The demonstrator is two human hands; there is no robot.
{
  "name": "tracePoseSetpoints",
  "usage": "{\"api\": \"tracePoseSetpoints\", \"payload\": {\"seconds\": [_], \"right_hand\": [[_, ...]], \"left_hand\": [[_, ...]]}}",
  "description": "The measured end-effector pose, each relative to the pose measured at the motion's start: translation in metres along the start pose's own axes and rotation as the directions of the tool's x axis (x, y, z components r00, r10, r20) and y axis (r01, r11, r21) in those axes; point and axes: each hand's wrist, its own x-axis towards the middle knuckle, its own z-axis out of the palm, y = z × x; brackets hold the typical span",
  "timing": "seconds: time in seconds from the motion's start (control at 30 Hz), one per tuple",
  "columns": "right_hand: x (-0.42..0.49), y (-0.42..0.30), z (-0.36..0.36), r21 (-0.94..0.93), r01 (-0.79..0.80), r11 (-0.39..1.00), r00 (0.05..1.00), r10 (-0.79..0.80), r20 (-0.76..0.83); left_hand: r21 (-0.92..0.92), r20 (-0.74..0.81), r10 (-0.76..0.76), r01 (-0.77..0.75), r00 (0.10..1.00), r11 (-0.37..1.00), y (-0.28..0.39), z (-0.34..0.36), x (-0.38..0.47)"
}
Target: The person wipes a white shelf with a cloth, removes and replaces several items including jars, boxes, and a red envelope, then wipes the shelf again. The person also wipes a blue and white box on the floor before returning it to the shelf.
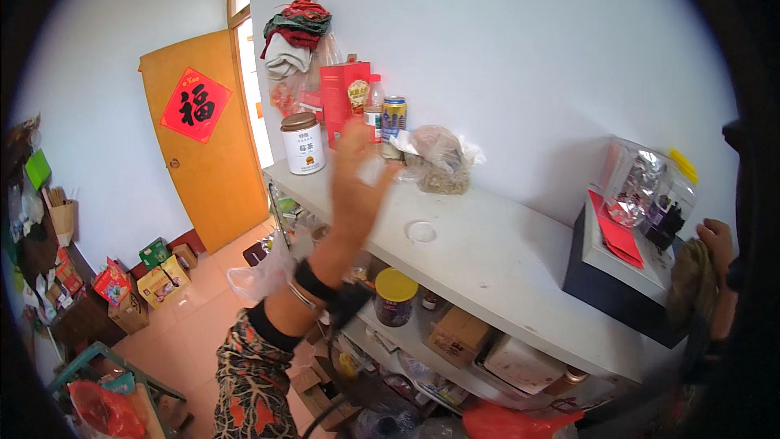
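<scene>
My left hand [354,195], blurred, reaches over the white countertop [506,241] with thumb and fingers apart. Nothing shows clearly in its grasp; a clear object behind the gap is hard to make out. Left of the fingers stands a white canister with a brown lid [303,145]. Behind them are a red box [341,94], a red-capped plastic bottle [373,107] and a blue-and-gold can [393,114]. A tied plastic bag [440,161] sits to the right. Near the front edge lies a round whitish disc [421,231]. At the far right, my right hand [719,244] grips a brownish cloth [688,283].
A dark-sided box [600,277] on the counter carries a red envelope [616,235] and clear plastic containers [646,186]. Lower shelves hold a yellow-lidded tub [396,296] and a cardboard box [458,336]. An orange door [201,177] stands ajar; boxes [161,280] line the floor.
</scene>
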Motion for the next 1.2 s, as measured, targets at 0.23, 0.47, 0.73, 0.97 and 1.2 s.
{"api": "tracePoseSetpoints", "payload": {"seconds": [0.23, 0.47, 0.73, 0.97, 1.2], "right_hand": [[-0.083, -0.058, -0.029, 0.059, -0.084, 0.995, 0.995, 0.087, -0.048], [-0.214, -0.183, -0.011, 0.219, -0.217, 0.951, 0.973, 0.193, 0.126], [-0.263, -0.225, 0.010, 0.136, -0.174, 0.975, 0.976, 0.153, 0.154], [-0.289, -0.207, 0.004, 0.074, -0.198, 0.977, 0.962, 0.179, 0.206], [-0.299, -0.196, 0.005, 0.171, -0.198, 0.965, 0.949, 0.145, 0.282]], "left_hand": [[0.433, -0.332, -0.251, 0.383, 0.909, 0.816, -0.219, -0.086, 0.046], [0.375, -0.219, -0.288, 0.353, 0.932, 0.857, -0.320, -0.064, 0.053], [0.152, -0.191, -0.345, 0.375, 0.919, 0.914, -0.350, -0.080, 0.056], [-0.086, -0.082, -0.340, 0.333, 0.937, 0.939, -0.269, -0.086, 0.096], [-0.425, 0.441, -0.197, 0.397, 0.876, 0.813, -0.110, -0.014, 0.095]]}}
